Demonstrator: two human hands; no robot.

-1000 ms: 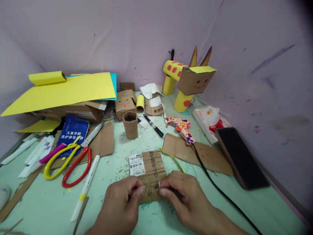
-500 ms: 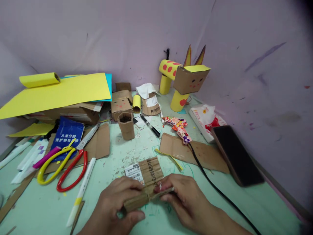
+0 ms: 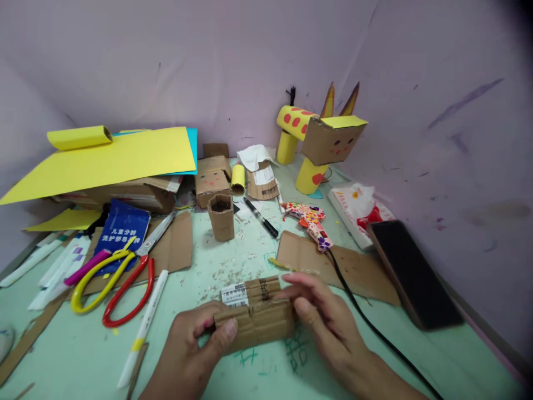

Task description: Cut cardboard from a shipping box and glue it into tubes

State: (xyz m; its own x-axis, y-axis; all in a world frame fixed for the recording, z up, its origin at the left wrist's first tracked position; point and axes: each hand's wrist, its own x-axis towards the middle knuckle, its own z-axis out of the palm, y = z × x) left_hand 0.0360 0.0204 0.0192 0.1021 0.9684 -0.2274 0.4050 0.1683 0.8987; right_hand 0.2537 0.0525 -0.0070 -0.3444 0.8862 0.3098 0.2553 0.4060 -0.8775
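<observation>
A folded piece of corrugated cardboard [image 3: 266, 325], with a printed label and dark lettering on its far part, is tilted up above the table. My left hand [image 3: 200, 339] pinches its left end, thumb on the near face and fingers behind. At the right end is my right hand [image 3: 325, 316], its fingers stretched and apart; whether the fingertips touch the cardboard is hard to tell. Beyond it stands a small open cardboard tube [image 3: 221, 219]. A floral glue gun [image 3: 310, 219] lies on a flat cardboard strip [image 3: 353, 272] to the right.
Scissors [image 3: 152, 283], a white marker [image 3: 144, 328] and a blue packet [image 3: 121, 230] lie at left. A black pen [image 3: 261, 218] is mid-table. A yellow spotted cardboard animal [image 3: 333, 141] stands behind. The glue gun's black cord [image 3: 366, 319] and a phone [image 3: 414, 272] are at right.
The cardboard's near part now faces me as a broad flat panel, where it was edge-on before. My right hand has loosened its pinch and spread its fingers. The view has shifted slightly.
</observation>
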